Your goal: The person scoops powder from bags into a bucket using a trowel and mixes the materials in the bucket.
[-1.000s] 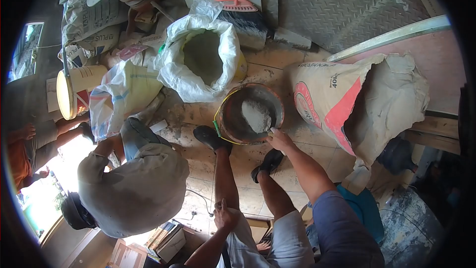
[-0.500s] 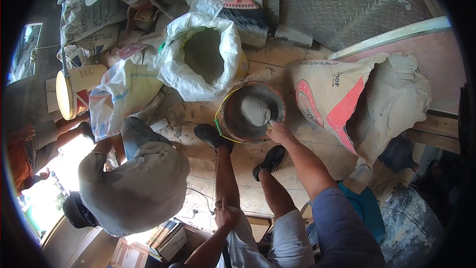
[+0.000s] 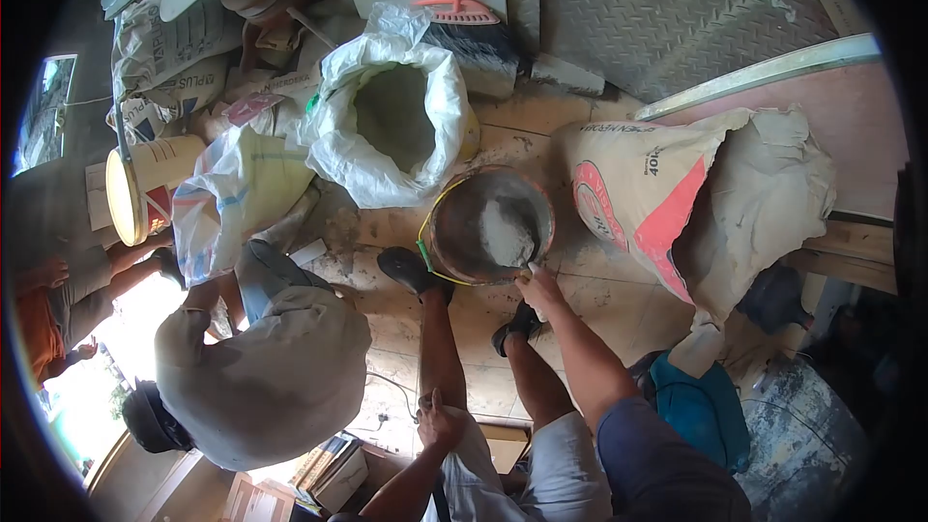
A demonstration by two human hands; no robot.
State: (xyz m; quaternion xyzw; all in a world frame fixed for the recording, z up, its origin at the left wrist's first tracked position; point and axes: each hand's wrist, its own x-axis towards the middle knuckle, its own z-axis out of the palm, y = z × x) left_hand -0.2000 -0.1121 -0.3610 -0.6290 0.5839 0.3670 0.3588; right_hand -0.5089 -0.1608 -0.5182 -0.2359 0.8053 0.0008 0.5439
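Note:
My right hand [image 3: 543, 292] is closed around the handle of a trowel at the near rim of a dark round bucket [image 3: 454, 232]. Light grey powder [image 3: 505, 232] lies heaped inside the bucket, over the trowel's blade, whose outline I cannot make out. A yellow wire handle with a green grip [image 3: 424, 253] hangs at the bucket's left side. My left hand [image 3: 441, 425] rests by my left knee with its fingers curled; whatever may be inside them is hidden.
A torn-open paper cement bag [image 3: 628, 184] lies right of the bucket. Behind stands a plastic-lined pail [image 3: 445, 126] with grey powder, near a broom [image 3: 469, 14]. A white sack [image 3: 232, 193] and a bent-over person [image 3: 261, 377] are on the left; another person [image 3: 39, 319] is beyond.
My right hand has moved slightly down and right with the trowel, which sits nearer the bucket's front rim. The powder heap looks longer and tilted. My left hand stays by the knee.

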